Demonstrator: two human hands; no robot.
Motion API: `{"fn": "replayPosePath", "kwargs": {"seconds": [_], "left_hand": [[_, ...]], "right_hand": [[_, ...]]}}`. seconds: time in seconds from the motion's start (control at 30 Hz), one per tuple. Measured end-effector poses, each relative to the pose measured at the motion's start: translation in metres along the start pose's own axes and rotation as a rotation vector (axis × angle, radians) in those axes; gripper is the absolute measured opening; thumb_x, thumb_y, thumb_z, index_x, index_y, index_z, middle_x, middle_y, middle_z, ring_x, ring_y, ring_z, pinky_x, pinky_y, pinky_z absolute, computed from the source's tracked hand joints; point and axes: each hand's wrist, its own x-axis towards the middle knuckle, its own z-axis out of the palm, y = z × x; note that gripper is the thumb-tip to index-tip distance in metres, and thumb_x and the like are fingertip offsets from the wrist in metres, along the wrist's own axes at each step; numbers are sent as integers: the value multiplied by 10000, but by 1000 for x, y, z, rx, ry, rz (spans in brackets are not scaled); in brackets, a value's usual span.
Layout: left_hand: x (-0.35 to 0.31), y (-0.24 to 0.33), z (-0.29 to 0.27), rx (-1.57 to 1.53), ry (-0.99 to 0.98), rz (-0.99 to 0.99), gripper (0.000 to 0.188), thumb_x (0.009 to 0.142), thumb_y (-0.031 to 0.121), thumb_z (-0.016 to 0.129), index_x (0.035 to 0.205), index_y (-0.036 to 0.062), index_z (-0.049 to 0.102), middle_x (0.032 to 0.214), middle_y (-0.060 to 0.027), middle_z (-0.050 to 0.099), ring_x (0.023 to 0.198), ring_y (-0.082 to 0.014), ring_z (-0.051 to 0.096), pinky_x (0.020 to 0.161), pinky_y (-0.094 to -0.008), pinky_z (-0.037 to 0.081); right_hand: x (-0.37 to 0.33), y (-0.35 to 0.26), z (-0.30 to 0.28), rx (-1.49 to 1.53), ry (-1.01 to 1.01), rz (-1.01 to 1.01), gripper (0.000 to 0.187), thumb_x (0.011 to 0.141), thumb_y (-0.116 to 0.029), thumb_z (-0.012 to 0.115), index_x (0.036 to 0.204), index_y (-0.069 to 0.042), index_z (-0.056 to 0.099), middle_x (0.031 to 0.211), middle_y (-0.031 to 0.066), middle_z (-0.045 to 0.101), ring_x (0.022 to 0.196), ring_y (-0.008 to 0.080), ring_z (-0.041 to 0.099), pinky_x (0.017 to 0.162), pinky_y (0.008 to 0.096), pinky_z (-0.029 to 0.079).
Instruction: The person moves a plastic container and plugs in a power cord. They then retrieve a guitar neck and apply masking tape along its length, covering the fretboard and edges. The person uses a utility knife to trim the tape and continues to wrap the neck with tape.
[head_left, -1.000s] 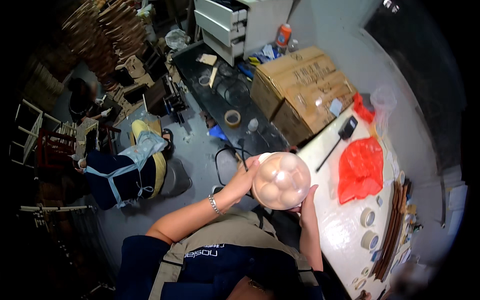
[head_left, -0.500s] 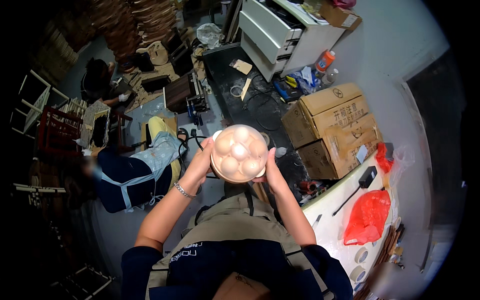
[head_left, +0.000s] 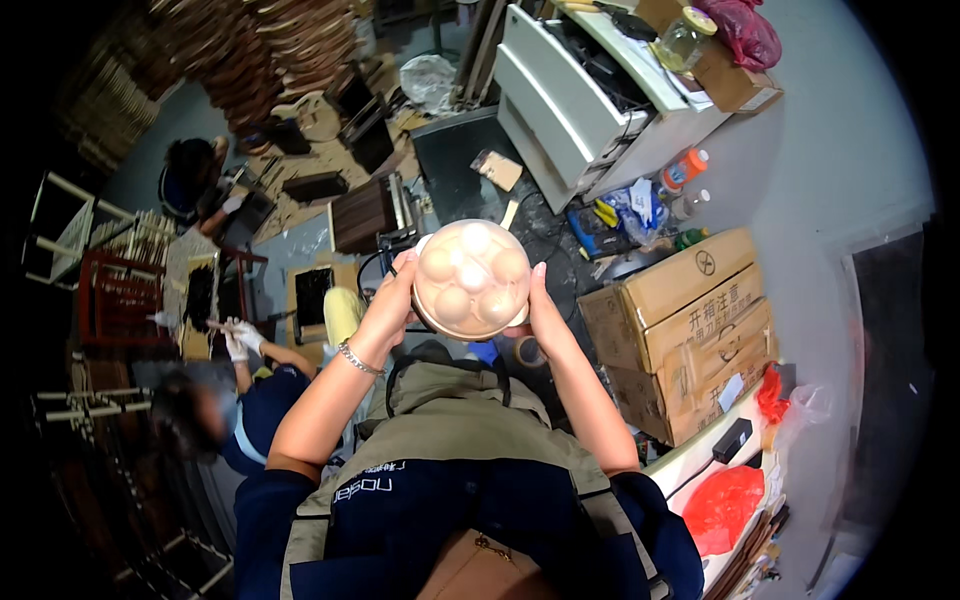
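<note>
here, we grip a round clear-domed container of pale egg-shaped pieces (head_left: 473, 278) by its sides, our left hand (head_left: 393, 300) and right hand (head_left: 547, 318) both closed on it, holding it in front of our khaki cloth apron (head_left: 480, 430).

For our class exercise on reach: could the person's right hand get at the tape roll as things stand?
Probably not without letting go: the right hand is supporting the domed egg container. Otherwise the way looks free; the tape roll shows close beside that wrist, though its depth is hard to judge.
</note>
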Motion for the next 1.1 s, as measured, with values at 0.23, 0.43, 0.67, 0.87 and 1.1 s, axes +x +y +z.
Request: {"fn": "replayPosePath", "kwargs": {"seconds": [0.23, 0.43, 0.67, 0.87, 1.1], "left_hand": [[117, 89, 12, 112, -108, 23, 362, 959, 435, 317, 1164, 192, 490, 700, 74, 507, 516, -11, 373, 415, -168, 248], [209, 179, 6, 244, -186, 31, 458, 942, 486, 341, 1198, 144, 507, 890, -13, 601, 749, -75, 534, 584, -218, 414], [293, 270, 2, 301, -359, 62, 426, 935, 480, 352, 1227, 188, 460, 1036, -30, 576, 883, -113, 548, 655, -280, 441], [321, 338, 33, 350, -306, 89, 467, 921, 510, 371, 1243, 182, 453, 1035, -11, 571, 920, -113, 543, 713, -346, 453], [354, 382, 80, 369, -295, 190, 470, 922, 485, 382, 1151, 104, 536, 975, -18, 548, 833, -150, 520, 679, -386, 493]], "right_hand": [[83, -89, -16, 34, 113, -38, 785, 856, -690, 61, 1330, -155, 386, 1225, 67, 525, 1088, 169, 521, 741, 294, 497], [154, -163, -11, 79, 189, -55, 788, 854, -690, 55, 1335, -159, 383, 1240, 56, 520, 1113, 172, 508, 744, 302, 498], [213, -256, -17, 42, 234, -97, 822, 825, -730, 66, 1333, -167, 382, 1226, 60, 520, 1071, 182, 515, 740, 316, 497], [246, -315, -36, 18, 211, -184, 831, 807, -755, 89, 1326, -181, 392, 1188, 53, 540, 997, 179, 542, 746, 353, 500], [267, -357, -75, 27, 257, -229, 754, 852, -687, 67, 1281, -187, 433, 1026, 79, 585, 773, 165, 592, 625, 297, 544]]}}
